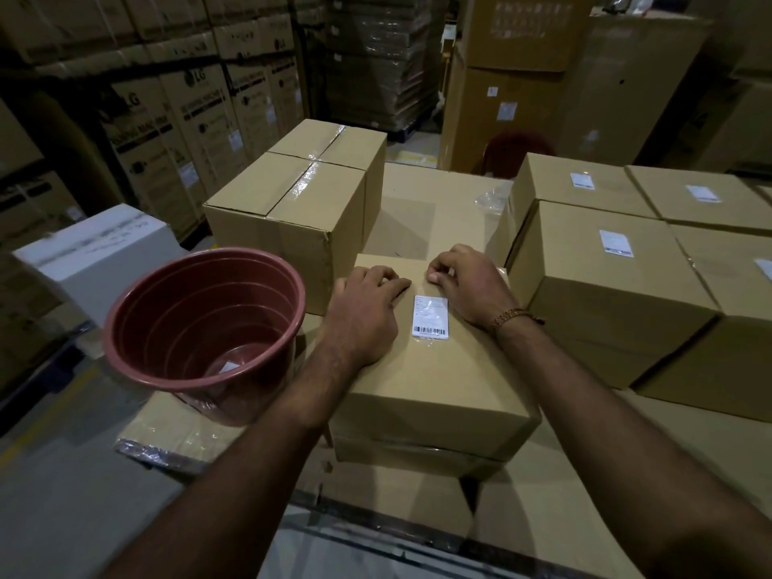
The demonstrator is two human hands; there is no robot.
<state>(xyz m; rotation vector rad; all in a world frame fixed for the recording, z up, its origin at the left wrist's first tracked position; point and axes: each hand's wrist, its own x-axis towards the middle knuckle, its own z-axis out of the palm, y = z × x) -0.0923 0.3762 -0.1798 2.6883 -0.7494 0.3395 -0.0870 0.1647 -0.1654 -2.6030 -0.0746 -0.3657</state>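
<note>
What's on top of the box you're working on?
A white barcode label lies on the box, between the left hand and right hand, which rest on it. Anything under the hands is hidden.

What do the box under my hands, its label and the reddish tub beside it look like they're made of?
The box looks like brown cardboard, likely corrugated: it has a matte face and creased, folded edges. The label is white printed paper with a barcode, apparently under glossy clear film, going by the glints. The tub is probably reddish-brown plastic: it is smooth and slightly shiny, with moulded stepped rings inside.

Bucket (204, 328) left of labelled box (434, 369).
</note>
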